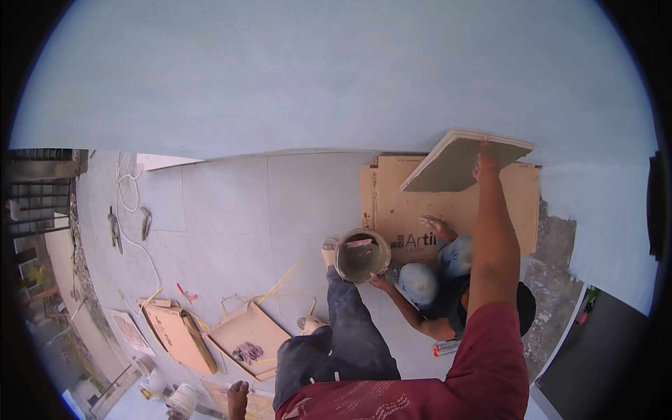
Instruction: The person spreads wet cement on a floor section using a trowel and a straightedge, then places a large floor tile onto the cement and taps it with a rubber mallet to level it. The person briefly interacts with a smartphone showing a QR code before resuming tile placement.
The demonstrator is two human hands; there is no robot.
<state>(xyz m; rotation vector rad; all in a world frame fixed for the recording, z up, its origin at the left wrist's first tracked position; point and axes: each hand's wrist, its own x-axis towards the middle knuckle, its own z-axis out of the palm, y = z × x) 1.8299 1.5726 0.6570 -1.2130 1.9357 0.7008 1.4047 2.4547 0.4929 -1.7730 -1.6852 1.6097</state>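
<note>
My right arm reaches far forward, and my right hand [481, 165] grips a flat grey-green tile [448, 168] with pale edges. The tile stands tilted by the pale wall, over a flattened cardboard sheet [392, 199]; more than one layer seems to show along its top edge. My left hand [238, 400] hangs low beside my hip with its fingers curled; whatever is inside them, if anything, is hidden. A crouching co-worker in a dark cap has one hand [380, 282] at the rim of a mortar bucket [362, 262] and the other hand [437, 225] above the cardboard.
Open cardboard boxes [241, 329] with yellow straps lie at lower left. A white cable [129, 206] runs along the tiled floor near two hand tools [145, 222]. Red-handled pliers [185, 292] lie near the boxes. My foot [329, 252] stands beside the bucket; a dark doorway [595, 350] opens at right.
</note>
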